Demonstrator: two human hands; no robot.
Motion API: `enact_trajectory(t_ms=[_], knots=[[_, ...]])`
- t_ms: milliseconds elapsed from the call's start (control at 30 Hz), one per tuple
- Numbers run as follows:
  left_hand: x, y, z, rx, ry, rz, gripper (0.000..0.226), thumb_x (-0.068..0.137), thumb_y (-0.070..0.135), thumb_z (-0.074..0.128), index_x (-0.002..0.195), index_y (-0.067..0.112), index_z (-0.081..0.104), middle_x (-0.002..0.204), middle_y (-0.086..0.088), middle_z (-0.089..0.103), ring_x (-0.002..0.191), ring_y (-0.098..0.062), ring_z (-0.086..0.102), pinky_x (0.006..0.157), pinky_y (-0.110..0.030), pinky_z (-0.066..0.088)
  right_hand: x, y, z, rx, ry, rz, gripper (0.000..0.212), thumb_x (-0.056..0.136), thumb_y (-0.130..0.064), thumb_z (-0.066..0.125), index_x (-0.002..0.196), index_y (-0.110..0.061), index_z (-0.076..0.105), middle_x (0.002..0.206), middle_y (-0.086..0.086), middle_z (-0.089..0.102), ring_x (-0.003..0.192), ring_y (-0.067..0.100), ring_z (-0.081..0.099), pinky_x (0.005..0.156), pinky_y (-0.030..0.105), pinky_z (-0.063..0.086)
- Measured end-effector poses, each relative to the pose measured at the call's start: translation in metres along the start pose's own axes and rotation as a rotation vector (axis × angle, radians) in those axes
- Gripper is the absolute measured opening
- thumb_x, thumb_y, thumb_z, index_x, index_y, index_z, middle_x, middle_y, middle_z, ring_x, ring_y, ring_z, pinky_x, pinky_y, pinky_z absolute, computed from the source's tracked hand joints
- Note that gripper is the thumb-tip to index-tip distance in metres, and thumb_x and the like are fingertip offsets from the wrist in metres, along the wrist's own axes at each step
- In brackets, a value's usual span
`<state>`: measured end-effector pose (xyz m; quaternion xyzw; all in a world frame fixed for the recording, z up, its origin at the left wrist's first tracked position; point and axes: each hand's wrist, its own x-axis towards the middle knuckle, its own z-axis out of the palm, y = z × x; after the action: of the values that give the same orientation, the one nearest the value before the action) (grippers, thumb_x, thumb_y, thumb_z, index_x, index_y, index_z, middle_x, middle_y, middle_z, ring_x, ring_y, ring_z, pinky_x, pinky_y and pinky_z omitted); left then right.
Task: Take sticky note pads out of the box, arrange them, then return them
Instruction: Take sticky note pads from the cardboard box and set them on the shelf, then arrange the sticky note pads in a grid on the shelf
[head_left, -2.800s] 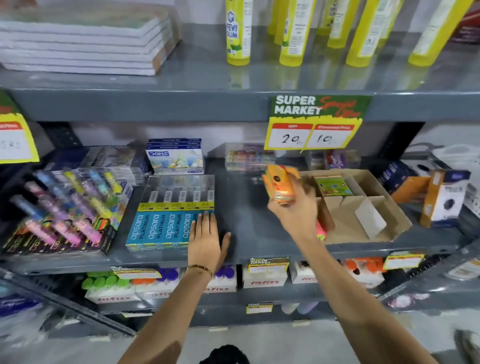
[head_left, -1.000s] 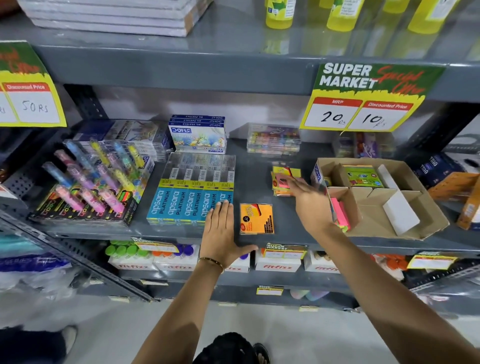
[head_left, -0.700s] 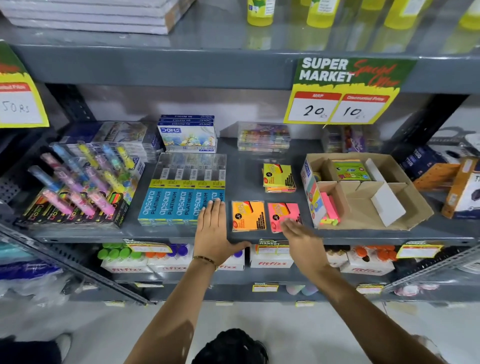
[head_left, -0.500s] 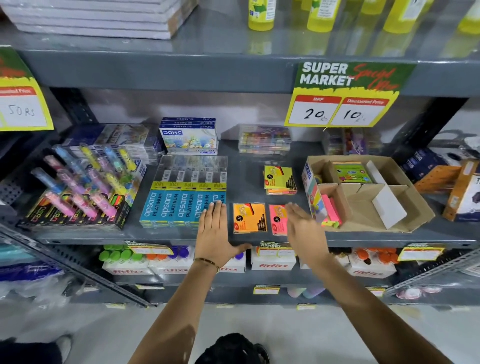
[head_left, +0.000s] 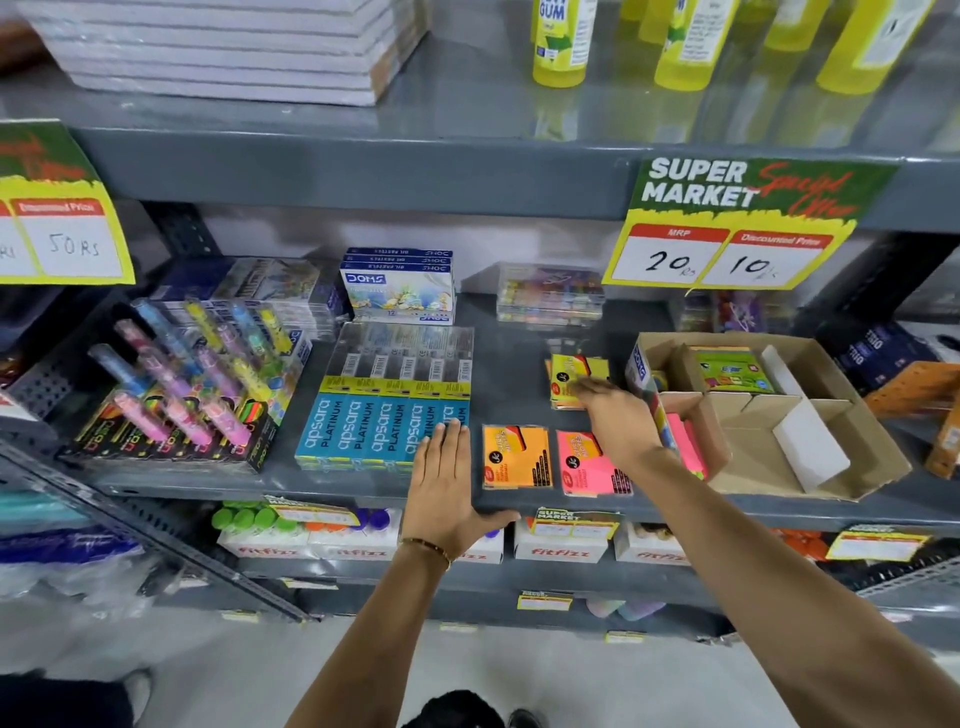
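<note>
While left hand (head_left: 445, 486) lies flat beside orange pad (head_left: 516, 456), right hand (head_left: 610, 415) — blurred, grip unclear — touches yellow pad (head_left: 577, 375).

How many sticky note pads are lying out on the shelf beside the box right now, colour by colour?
Orange pad: 1
Pink pad: 1
Yellow pad: 1, on top of a small stack under the right hand; how many lie beneath cannot be told
Total seen on the shelf: 3
More pads stand inside the cardboard box; these are not counted.

Blue pencil packs (head_left: 387, 423) lie beside a highlighter display (head_left: 192, 384); yellow bottles (head_left: 561, 41), probably gum, stand above.
</note>
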<state>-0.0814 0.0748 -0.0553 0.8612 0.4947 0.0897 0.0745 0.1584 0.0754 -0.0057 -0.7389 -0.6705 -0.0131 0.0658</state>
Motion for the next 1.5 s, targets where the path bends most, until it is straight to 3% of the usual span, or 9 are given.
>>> enact_trajectory(t_ms=[233,400,667,833,1000,1167,1333,1400,1500], knots=[[0.001,0.000,0.002,0.023,-0.009,-0.007,0.117,0.058,0.083,0.040,0.137,-0.002,0.026,0.143,-0.020,0.037,0.133,-0.033,0.029,0.108,-0.051,0.016,0.010,-0.037,-0.002,-0.039,0.171,-0.163,0.065,0.044,0.018,0.073,0.103,-0.010,0.072,0.100,0.008,0.076,0.081,0.023,0.074,0.050,0.029,0.058],[-0.001,-0.001,0.001,0.005,0.002,0.002,0.116,0.058,0.081,0.044,0.137,-0.002,0.026,0.143,-0.020,0.036,0.134,-0.033,0.027,0.113,-0.042,0.008,0.020,-0.064,0.015,0.007,-0.031,-0.202,0.056,0.082,0.014,0.050,0.134,-0.007,0.047,0.139,0.013,0.052,0.124,0.027,0.055,0.094,0.037,0.051],[0.000,-0.001,0.001,0.018,0.012,-0.002,0.117,0.056,0.080,0.048,0.136,-0.003,0.026,0.141,-0.020,0.039,0.132,-0.034,0.032,0.104,-0.055,0.016,0.022,-0.057,0.010,0.138,-0.019,-0.078,0.052,0.084,0.012,0.049,0.132,-0.009,0.049,0.135,0.011,0.056,0.119,0.027,0.058,0.094,0.035,0.052],[0.001,-0.001,0.002,0.027,-0.011,-0.018,0.119,0.057,0.083,0.040,0.138,-0.002,0.022,0.144,-0.019,0.035,0.134,-0.033,0.027,0.105,-0.054,0.012,0.015,-0.023,-0.006,0.139,-0.141,0.195,0.071,0.085,0.000,0.056,0.147,-0.004,0.020,0.154,0.016,0.025,0.143,0.031,0.024,0.115,0.039,0.028],[0.001,0.000,0.002,0.028,-0.002,-0.017,0.121,0.057,0.085,0.040,0.139,-0.002,0.021,0.145,-0.019,0.033,0.135,-0.032,0.025,0.107,-0.050,0.011,0.004,-0.010,-0.011,-0.044,-0.166,0.143,0.042,0.090,0.007,0.044,0.127,-0.011,0.049,0.124,0.014,0.060,0.113,0.030,0.059,0.090,0.038,0.051],[0.001,0.001,0.001,0.060,0.028,-0.018,0.121,0.060,0.086,0.039,0.142,0.000,0.016,0.150,-0.016,0.023,0.139,-0.030,0.014,0.110,-0.044,0.002,-0.004,-0.007,-0.014,-0.062,-0.068,0.076,0.057,0.087,0.010,0.039,0.136,-0.019,0.044,0.128,0.010,0.061,0.108,0.030,0.063,0.083,0.039,0.054],[-0.001,0.003,-0.001,0.107,0.040,-0.032,0.124,0.060,0.089,0.031,0.144,0.004,0.001,0.154,-0.012,0.005,0.141,-0.025,-0.003,0.111,-0.038,-0.010,-0.031,-0.027,-0.007,0.019,0.225,-0.130,0.063,0.054,0.016,0.075,0.110,-0.012,0.070,0.105,0.007,0.075,0.084,0.021,0.075,0.057,0.031,0.060],[-0.001,0.003,-0.001,0.092,0.045,-0.036,0.124,0.060,0.090,0.033,0.143,0.002,0.005,0.154,-0.013,0.010,0.141,-0.026,0.002,0.112,-0.039,-0.009,-0.045,-0.043,0.003,-0.035,0.206,-0.221,0.071,0.031,0.012,0.084,0.097,-0.014,0.076,0.093,0.001,0.078,0.078,0.013,0.075,0.057,0.026,0.059],[-0.001,0.005,-0.001,0.072,0.053,-0.032,0.123,0.059,0.088,0.038,0.142,0.001,0.014,0.151,-0.016,0.021,0.139,-0.029,0.013,0.113,-0.039,-0.005,-0.058,-0.057,0.023,-0.003,0.127,-0.310,0.070,0.027,0.006,0.088,0.092,-0.015,0.078,0.089,0.000,0.078,0.077,0.012,0.075,0.061,0.024,0.059]])
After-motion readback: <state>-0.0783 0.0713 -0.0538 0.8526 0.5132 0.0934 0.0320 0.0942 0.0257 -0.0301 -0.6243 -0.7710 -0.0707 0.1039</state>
